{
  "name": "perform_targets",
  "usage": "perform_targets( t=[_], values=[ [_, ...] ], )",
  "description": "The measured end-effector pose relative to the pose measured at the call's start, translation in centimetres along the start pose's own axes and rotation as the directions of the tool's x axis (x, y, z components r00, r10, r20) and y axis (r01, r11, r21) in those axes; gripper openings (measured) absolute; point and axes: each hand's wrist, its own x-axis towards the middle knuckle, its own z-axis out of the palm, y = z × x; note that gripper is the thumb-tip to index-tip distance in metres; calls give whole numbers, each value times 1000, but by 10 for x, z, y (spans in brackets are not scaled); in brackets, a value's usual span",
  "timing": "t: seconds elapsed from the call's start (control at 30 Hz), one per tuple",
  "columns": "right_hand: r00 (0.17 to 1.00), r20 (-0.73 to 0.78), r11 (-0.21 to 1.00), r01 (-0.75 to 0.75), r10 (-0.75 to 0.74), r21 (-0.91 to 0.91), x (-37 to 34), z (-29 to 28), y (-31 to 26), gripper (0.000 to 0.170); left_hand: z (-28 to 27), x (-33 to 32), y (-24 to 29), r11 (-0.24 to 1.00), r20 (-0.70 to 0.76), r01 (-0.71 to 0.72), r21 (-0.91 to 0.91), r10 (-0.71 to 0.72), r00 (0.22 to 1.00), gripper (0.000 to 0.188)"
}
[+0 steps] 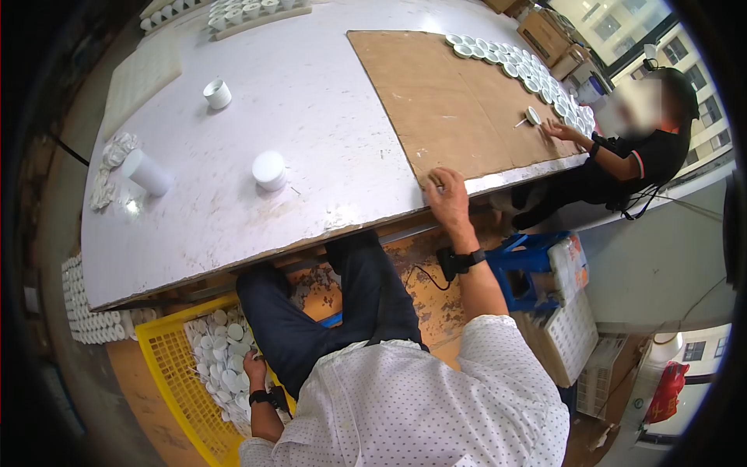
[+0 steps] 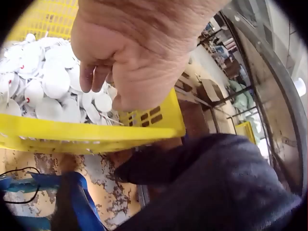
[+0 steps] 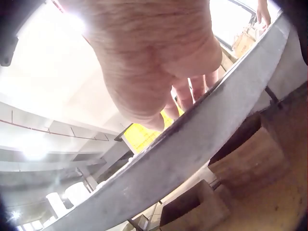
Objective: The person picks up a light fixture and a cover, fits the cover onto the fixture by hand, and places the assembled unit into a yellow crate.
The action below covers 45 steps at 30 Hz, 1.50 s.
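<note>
My left hand (image 1: 254,367) reaches into a yellow plastic basket (image 1: 159,356) full of white round discs (image 1: 226,342). In the left wrist view its fingers (image 2: 96,77) hang loosely bent over the pile, apart from the thumb, with no disc gripped between them. Some of the discs (image 2: 56,83) have thin white stems, and a few show small red spots. My right hand (image 1: 447,201) rests at the table's near edge, beside the corner of a brown cardboard sheet (image 1: 436,101). Its fingers (image 3: 183,96) lie relaxed over the edge, holding nothing visible.
On the white table (image 1: 311,93) stand a white cup (image 1: 217,94), a round white stack (image 1: 269,170) and a white cylinder (image 1: 146,173). Rows of small white dishes (image 1: 510,68) line the sheet's far side. Another person (image 1: 661,156) reaches toward a stemmed piece (image 1: 532,116). A blue stool (image 1: 517,268) stands at right.
</note>
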Motion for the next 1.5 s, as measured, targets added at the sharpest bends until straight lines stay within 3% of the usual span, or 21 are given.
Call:
perform_targets(
  t=[0.1, 0.23, 0.27, 0.3, 0.37, 0.4, 0.5, 0.53, 0.57, 0.6, 0.7, 0.77, 0.83, 0.9, 1.0, 1.07, 1.1, 1.17, 1.37, 1.47, 1.5],
  values=[
    [995, -94, 996, -36, 29, -76, 18, -15, 42, 25, -3, 4, -1, 999, 18, -47, 19, 46, 999, 27],
    [983, -122, 919, -170, 135, -355, 61, -37, 134, 29, -15, 0, -13, 998, 38, -38, 48, 36, 999, 25],
    [969, -125, 885, -244, 211, -397, 74, -44, 152, 32, -13, 4, -35, 984, 11, -157, 87, 157, 988, 23],
    [950, -131, 843, -312, 284, -438, 87, -50, 169, 34, -15, 7, -49, 984, 10, -156, 90, 155, 988, 23],
    [931, -46, 820, -342, 362, -459, 111, -63, 206, 40, -14, 9, -62, 990, 140, 79, 117, -95, 986, 25],
    [905, 5, 789, -367, 425, -493, 120, -70, 207, 39, -11, 3, -65, 990, 139, 80, 113, -96, 986, 25],
    [917, 14, 728, -306, 398, -614, 137, -65, 235, 31, -15, -9, -47, 988, 124, 154, -4, -152, 981, 23],
    [962, -22, 728, -220, 271, -650, 135, -62, 236, 29, -22, -21, -17, 979, 158, 203, -8, -199, 967, 22],
    [963, -21, 731, -217, 267, -647, 139, -60, 240, 29, -24, -26, 1, 968, 191, 252, -9, -246, 950, 21],
    [952, 48, 705, -189, 302, -684, 143, -59, 245, 29, -21, -23, 4, 996, 137, 78, 36, -82, 987, 20],
    [893, 222, 688, -125, 392, -715, 156, -58, 253, 28, -27, -32, 32, 999, 168, -50, 5, 48, 985, 21],
    [830, 323, 692, -100, 455, -715, 152, -67, 237, 28, -31, -30, 51, 998, 171, -54, 42, 46, 984, 20],
    [818, 276, 657, -157, 505, -737, 147, -69, 208, 28, -28, -25, 49, 995, 171, -64, 71, 51, 984, 20],
    [866, 226, 667, -154, 446, -729, 137, -69, 220, 28, -21, -16, 40, 992, 146, -121, 30, 115, 983, 22],
    [887, 233, 750, -171, 400, -639, 130, -77, 214, 30, -24, -6, 35, 987, 188, -108, 119, 85, 978, 23],
    [808, -55, 658, -515, 586, -549, 135, -81, 205, 35, -28, 2, 24, 983, 191, -120, 142, 92, 977, 23],
    [817, -51, 670, -506, 575, -543, 140, -83, 203, 35, -28, 4, 21, 977, 193, -130, 169, 96, 976, 22],
    [671, -92, 554, -674, 736, -489, 149, -89, 207, 41, -34, -6, 34, 992, 181, -44, 119, 22, 983, 23],
    [603, -273, 429, -757, 750, -494, 169, -69, 198, 42, -25, -16, -21, 994, 158, 29, 108, -46, 986, 23],
    [661, -234, 474, -700, 713, -534, 173, -61, 232, 36, -34, -32, -19, 990, 168, 27, 139, -50, 984, 24],
    [705, -193, 515, -651, 682, -557, 170, -62, 237, 34, -35, -31, -23, 980, 126, -92, 176, 70, 990, 23]
  ],
)
